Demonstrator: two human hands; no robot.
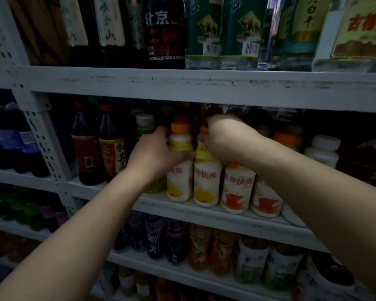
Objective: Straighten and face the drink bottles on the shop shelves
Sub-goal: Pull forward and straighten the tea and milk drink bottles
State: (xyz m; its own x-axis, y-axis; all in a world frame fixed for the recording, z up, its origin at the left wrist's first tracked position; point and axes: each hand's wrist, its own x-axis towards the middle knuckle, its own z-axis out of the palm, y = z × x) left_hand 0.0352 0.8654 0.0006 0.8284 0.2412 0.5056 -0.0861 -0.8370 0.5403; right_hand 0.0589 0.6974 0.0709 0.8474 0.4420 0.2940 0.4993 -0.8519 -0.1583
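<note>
Caught mid-step, facing the front row on the white metal middle shelf [204, 216]. Gripped, with the left hand [154, 155], the shoulder of a white plastic drink bottle [179, 181] with orange cap and yellow-printed label, standing upright at the shelf's front edge. Wrapped the right hand [224, 140] over the neck of the matching bottle [205, 183] touching it; seemingly clasping, though with fingertips hidden behind in poor light.

Judged the next move to call for twisting each bottle in place to bring labels outward, then drawing both flush with the lip.

Found little room. Orange-printed white bottles [237, 187] packed against the right one, a green bottle with pale cap [144, 124] close on the left. White upper shelf board [182, 88] hung not far above the caps, so judged lifting awkward and turning safer.
</note>
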